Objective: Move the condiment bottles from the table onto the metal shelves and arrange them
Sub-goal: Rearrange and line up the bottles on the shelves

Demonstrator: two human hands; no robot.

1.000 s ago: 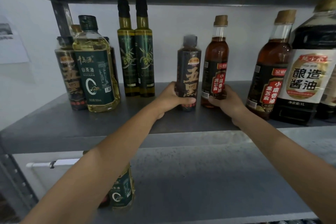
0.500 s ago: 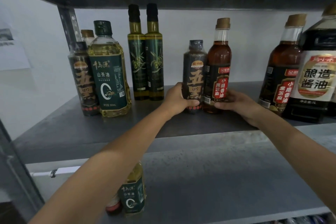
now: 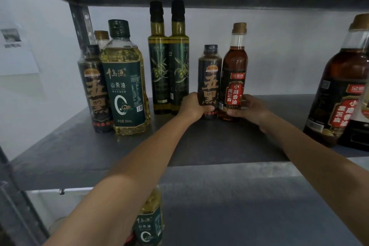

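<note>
Far left: clear bottle of yellow oil (image 3: 125,86) stands on the grey metal shelf (image 3: 199,142).
Left hand (image 3: 192,106): grips the foot of the black bottle with orange characters (image 3: 209,78), upright mid-shelf.
Right hand (image 3: 249,109): grips the foot of the amber bottle with red label (image 3: 234,70), upright, just right of the black one.

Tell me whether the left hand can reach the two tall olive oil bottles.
Probably yes: the olive oil bottles stand right beside the left hand, bare shelf in front; it must first release the dark bottle.
</note>
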